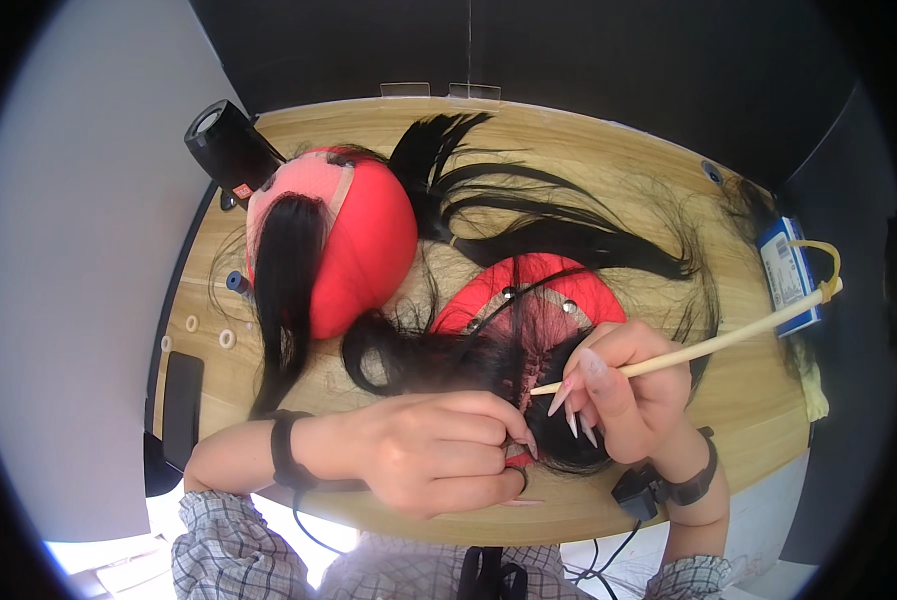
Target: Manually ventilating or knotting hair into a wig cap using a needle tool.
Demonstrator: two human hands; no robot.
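In front of me lies a red wig-block head (546, 270) with a mesh cap pinned to it and black hair (426, 360) spread over the cap. My right hand (636, 390) grips a long pale stick-like handle (718, 341), whose tapered tip points at the parting in the hair. No hook can be made out at that tip. My left hand (441, 454) rests on the near side of the cap, its fingers curled. Thumb and forefinger appear to pinch some black hair close to the tip. The fingers partly hide the cap's near end.
A second red head form (373, 247) with a light mesh cap stands behind on the left. A tied black hair bundle (568, 240) lies across the back. A black cylindrical speaker (227, 146), white rings (227, 339), a black phone-like slab (183, 405) and a blue-white box (786, 274) edge the wooden table.
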